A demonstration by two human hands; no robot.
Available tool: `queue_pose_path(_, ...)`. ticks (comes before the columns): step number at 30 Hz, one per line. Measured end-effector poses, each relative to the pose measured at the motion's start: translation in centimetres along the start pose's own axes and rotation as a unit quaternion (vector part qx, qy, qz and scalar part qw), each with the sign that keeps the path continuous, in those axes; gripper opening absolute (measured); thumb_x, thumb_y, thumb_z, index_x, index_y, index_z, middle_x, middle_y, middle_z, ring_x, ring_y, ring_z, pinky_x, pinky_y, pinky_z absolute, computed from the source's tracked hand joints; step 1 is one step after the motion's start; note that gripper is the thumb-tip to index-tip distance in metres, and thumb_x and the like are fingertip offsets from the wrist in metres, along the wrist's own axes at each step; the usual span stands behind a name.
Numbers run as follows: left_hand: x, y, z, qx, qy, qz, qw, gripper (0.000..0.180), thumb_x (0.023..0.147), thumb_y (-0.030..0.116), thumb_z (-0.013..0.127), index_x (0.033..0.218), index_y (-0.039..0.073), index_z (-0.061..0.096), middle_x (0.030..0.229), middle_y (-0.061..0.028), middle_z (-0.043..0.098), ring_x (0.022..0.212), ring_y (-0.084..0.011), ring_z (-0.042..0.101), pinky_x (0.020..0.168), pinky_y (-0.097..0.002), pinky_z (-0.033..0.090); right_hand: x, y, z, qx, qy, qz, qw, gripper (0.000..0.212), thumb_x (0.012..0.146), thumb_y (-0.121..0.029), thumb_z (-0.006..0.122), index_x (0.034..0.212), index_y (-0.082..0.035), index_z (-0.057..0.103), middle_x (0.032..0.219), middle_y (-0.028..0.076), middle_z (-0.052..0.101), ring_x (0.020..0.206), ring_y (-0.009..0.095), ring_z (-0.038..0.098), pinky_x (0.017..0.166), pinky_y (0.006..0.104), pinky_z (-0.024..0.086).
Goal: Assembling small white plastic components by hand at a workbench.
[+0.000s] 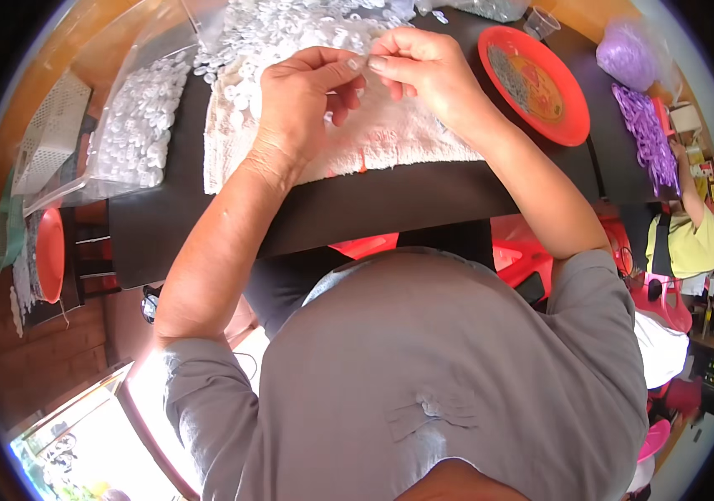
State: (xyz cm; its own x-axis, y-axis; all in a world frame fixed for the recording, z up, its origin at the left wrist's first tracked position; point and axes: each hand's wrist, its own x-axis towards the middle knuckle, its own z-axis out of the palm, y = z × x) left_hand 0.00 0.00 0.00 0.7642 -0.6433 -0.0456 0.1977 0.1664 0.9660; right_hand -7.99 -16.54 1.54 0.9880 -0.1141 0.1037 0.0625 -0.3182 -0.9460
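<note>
White pieces (282, 33) near possibly lettered plate (572, 100)

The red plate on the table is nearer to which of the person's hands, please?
Right: the right hand is just left of the red plate, while the left hand is farther left, beyond the right hand.

Left hand (298, 100) and right hand (428, 73), close together above a cream terry towel (398, 146).
Beyond lie heaped small white plastic pieces (277, 32); a round red plate (575, 108) sits rightward.
</note>
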Motion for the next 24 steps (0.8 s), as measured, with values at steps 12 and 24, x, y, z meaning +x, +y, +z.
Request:
queue_pose_path(12, 0.4, 0.1, -0.6, -0.053, 0.026, 0.024, 0.998, 0.013, 0.083, 0.007, 0.065, 0.087, -0.005, 0.066, 0.073, -0.0114, 0.064, 0.053, -0.0139, 0.055, 0.044, -0.0255, 0.039, -1.0, 1.2, -5.6, -0.405, 0.044, -0.141, 0.902, 0.007, 0.084, -0.009, 0.064, 0.087, -0.004, 0.06, 0.075, 0.002, 0.057, 0.067, 0.014, 0.055, 0.061, 0.0298, 0.043)
queue_pose_path(24, -0.2, 0.2, 0.3, 0.061, 0.012, 0.052, 0.997, 0.009, 0.082, 0.006, 0.066, 0.085, -0.002, 0.065, 0.069, -0.0062, 0.064, 0.053, -0.0083, 0.054, 0.044, -0.0224, 0.04, -0.5, 3.1, -4.5, -0.512, 0.001, -0.261, 0.818, 0.005, 0.083, -0.009, 0.06, 0.086, -0.006, 0.061, 0.088, 0.006, 0.06, 0.089, 0.027, 0.06, 0.073, 0.0376, 0.047)
